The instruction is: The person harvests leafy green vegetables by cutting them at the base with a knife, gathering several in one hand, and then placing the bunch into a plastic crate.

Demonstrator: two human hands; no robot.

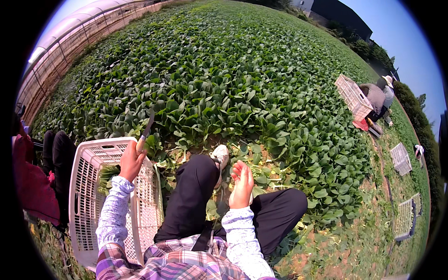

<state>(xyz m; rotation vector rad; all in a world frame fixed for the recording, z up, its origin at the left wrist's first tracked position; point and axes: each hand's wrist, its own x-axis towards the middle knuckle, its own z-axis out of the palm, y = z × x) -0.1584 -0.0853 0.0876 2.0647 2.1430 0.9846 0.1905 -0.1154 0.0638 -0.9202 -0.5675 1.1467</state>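
My left hand (130, 161) grips the wooden handle (140, 143) of a knife. Its slightly curved blade (149, 123) points up and away toward the crop. That hand is over the near side of a white plastic crate (79, 206), where a bunch of leafy greens (106, 179) lies, partly hidden by my forearm. My right hand (241, 186) is raised between my knees, palm partly turned up. Its fingers are loosely curled and nothing shows in them. Ahead stand dense rows of dark-green leafy vegetables (224, 94). Cut leaves and stems (266, 171) litter the soil by my shoe (220, 154).
At left, close beside the crate, sits another person in dark trousers (61, 157). A pinkish-white crate (353, 98) stands by crouching people (376, 96) at right. More crates (400, 158) rest farther back on the picked ground. A plastic-covered greenhouse (70, 35) borders the field.
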